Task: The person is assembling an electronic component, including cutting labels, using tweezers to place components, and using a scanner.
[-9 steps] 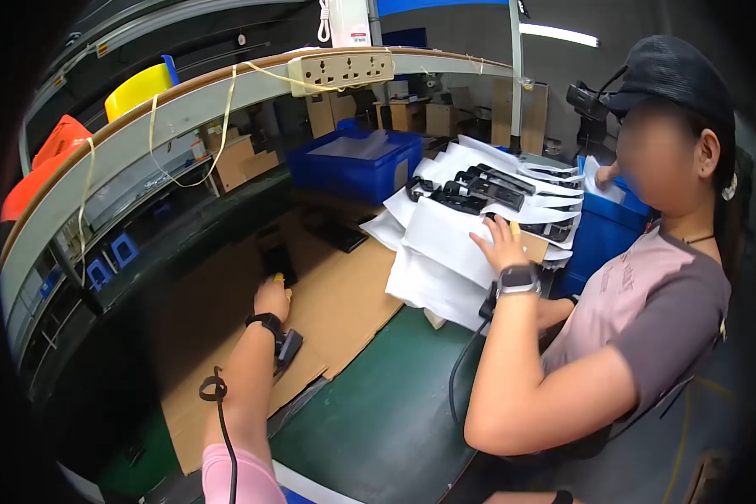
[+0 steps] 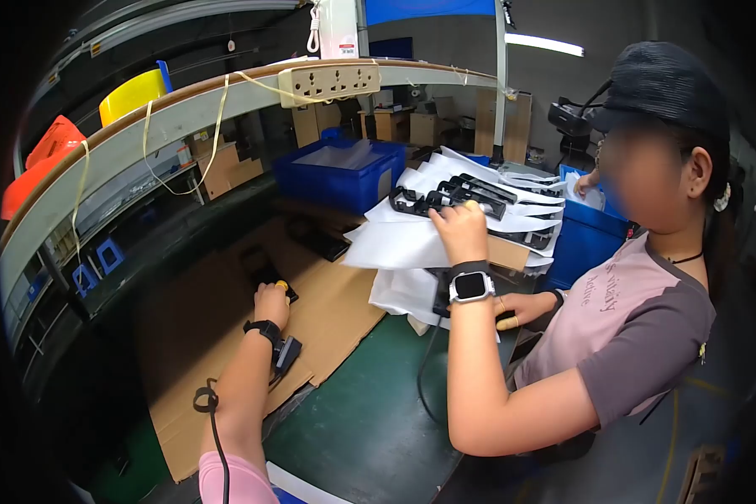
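Note:
My left hand (image 2: 271,306) reaches in from the lower edge, a pink sleeve on its arm and a black band with a small device at its wrist. Its fingers are bent and closed at the near end of a flat black plastic part (image 2: 260,267), one fingertip in a yellow cover. That part lies on a brown cardboard sheet (image 2: 336,315); the hand hides its near end. Farther back lies a second black part (image 2: 315,237). My right hand is out of view.
A co-worker's raised hand (image 2: 464,231) holds a white foam sheet (image 2: 395,245) beside stacked black parts (image 2: 470,193). Their other hand (image 2: 525,309) is lower. Behind stand blue bins (image 2: 340,181) and a rail with a socket strip (image 2: 332,82). The table (image 2: 353,412) is green.
The co-worker's raised hand has closed on the white sheet and drawn it left. My left hand stays at the black part. A banded forearm at the lower right edge has left the view.

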Action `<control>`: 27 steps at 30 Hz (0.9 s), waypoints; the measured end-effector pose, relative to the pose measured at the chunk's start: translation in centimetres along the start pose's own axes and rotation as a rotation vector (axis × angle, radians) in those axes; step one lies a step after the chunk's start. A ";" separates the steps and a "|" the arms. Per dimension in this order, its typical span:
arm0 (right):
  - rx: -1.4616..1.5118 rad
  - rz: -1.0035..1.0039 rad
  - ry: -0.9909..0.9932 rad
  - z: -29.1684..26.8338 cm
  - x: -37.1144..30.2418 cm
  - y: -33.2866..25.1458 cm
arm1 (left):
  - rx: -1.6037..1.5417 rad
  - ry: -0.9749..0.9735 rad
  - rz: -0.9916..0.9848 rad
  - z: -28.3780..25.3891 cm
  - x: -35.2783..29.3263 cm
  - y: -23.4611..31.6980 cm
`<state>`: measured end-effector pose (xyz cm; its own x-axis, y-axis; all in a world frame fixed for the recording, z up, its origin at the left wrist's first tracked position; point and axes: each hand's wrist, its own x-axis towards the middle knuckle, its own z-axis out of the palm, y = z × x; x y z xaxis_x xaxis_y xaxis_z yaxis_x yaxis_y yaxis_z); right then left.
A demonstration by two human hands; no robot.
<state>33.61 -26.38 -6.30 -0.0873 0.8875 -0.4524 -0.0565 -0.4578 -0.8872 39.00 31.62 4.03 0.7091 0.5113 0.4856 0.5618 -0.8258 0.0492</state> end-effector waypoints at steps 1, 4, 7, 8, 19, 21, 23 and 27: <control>0.000 -0.007 -0.004 0.3 0.0 0.1 | -0.002 -0.001 0.007 -1.3 -0.5 0.5; -0.002 -0.025 0.004 1.6 -0.2 0.1 | 0.020 0.090 0.145 -2.9 -1.3 0.5; 0.007 -0.053 0.026 3.1 -0.7 0.3 | -0.121 -0.005 0.111 -4.7 -2.8 0.3; 0.003 -0.067 0.028 3.3 -0.5 0.1 | -0.147 -0.034 0.061 -4.4 -3.0 -0.4; -0.026 -0.135 0.030 4.4 2.2 -3.5 | -0.104 -0.148 -0.105 -1.4 -3.3 -0.2; -0.038 -0.146 0.012 4.3 2.9 -4.5 | 0.046 -0.115 -0.028 -2.5 -3.5 1.2; -0.041 -0.149 -0.018 4.7 3.3 -5.0 | 0.107 0.032 0.040 -3.3 -3.8 0.9; -0.026 -0.147 -0.090 6.5 3.5 -5.6 | 0.163 0.095 0.132 -8.9 -6.1 -0.1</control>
<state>27.11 -21.11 -2.34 -0.1690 0.9360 -0.3088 -0.0493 -0.3209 -0.9458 30.80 26.51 8.78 0.7422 0.3702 0.5586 0.5337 -0.8307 -0.1585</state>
